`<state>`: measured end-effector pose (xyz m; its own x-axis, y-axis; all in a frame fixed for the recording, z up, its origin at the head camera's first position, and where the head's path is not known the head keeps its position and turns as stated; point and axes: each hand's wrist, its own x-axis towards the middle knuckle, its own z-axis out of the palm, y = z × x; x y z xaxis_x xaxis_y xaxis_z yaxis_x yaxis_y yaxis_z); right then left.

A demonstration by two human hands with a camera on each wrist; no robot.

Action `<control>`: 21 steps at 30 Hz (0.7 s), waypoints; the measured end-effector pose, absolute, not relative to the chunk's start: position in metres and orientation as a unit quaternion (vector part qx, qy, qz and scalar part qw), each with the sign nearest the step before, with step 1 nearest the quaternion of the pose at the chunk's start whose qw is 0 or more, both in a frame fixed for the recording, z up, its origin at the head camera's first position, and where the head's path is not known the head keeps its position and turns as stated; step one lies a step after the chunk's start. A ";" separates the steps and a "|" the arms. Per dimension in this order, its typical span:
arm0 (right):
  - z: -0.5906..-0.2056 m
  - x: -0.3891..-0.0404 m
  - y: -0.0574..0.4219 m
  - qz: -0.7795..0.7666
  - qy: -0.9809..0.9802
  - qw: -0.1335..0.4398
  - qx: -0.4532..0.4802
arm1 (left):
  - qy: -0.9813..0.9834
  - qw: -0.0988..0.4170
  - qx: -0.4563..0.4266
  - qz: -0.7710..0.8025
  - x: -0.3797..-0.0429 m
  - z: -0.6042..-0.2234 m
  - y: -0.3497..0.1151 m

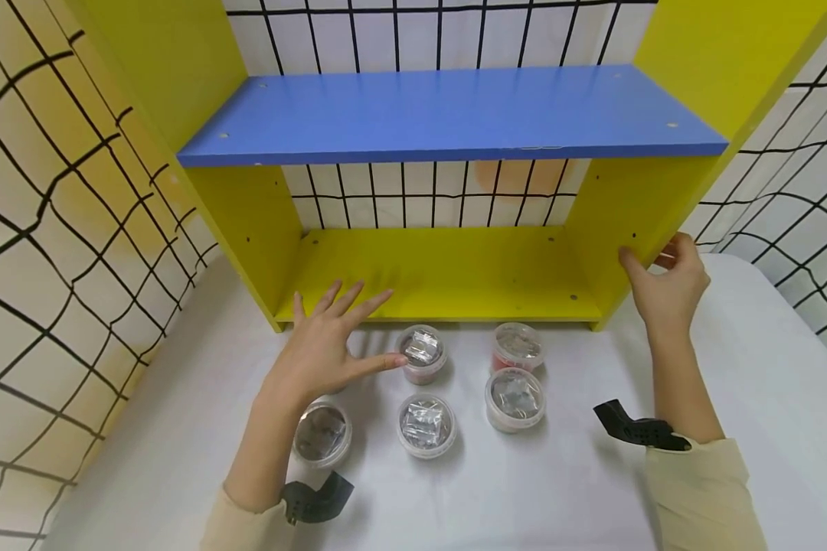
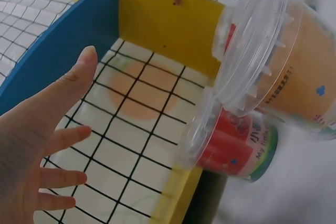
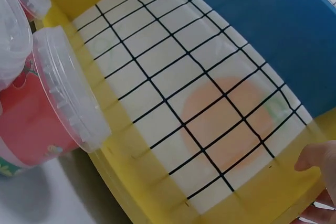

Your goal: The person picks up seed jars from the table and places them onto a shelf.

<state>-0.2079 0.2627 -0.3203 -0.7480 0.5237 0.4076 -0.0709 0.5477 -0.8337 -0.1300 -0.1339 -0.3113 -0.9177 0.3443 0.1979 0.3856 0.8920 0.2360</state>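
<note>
Shelf unit [image 1: 427, 268], head view: yellow with a blue board [image 1: 448, 115], on a white table [image 1: 558, 490]. Right hand [image 1: 668, 291] grips its right side panel [image 1: 651, 180], thumb on the inner face, fingers round the outer side. Left hand [image 1: 325, 348] holds nothing; fingers spread near the unit's front edge. Hands well apart. Five lidded tubs [image 1: 427, 430] show clearly before the unit, silvery at their tops.

Left wrist view: left thumb and fingers stretched, clear of two near tubs, one orange tub [image 2: 302, 72], one red tub [image 2: 226, 145]. Right hand at the panel beyond.

Right wrist view: right thumb against the yellow panel; rest of hand partly cut off. Tubs cluster opposite, beside the unit's front edge.
</note>
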 end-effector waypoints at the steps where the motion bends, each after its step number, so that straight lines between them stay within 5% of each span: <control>1: -0.321 -0.208 0.263 0.449 -0.822 0.323 -0.135 | -0.968 0.076 -0.193 -0.140 -0.129 -0.311 -0.133; 21: -0.327 -0.208 0.274 0.432 -0.863 0.232 -0.119 | -0.946 0.095 -0.263 -0.163 -0.095 -0.304 -0.150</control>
<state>-0.2076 0.2744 -0.3272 -0.8642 0.4061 0.2970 0.0060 0.5986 -0.8011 -0.0949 -0.1496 -0.3042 -0.8439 0.4660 0.2657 0.5280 0.8093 0.2576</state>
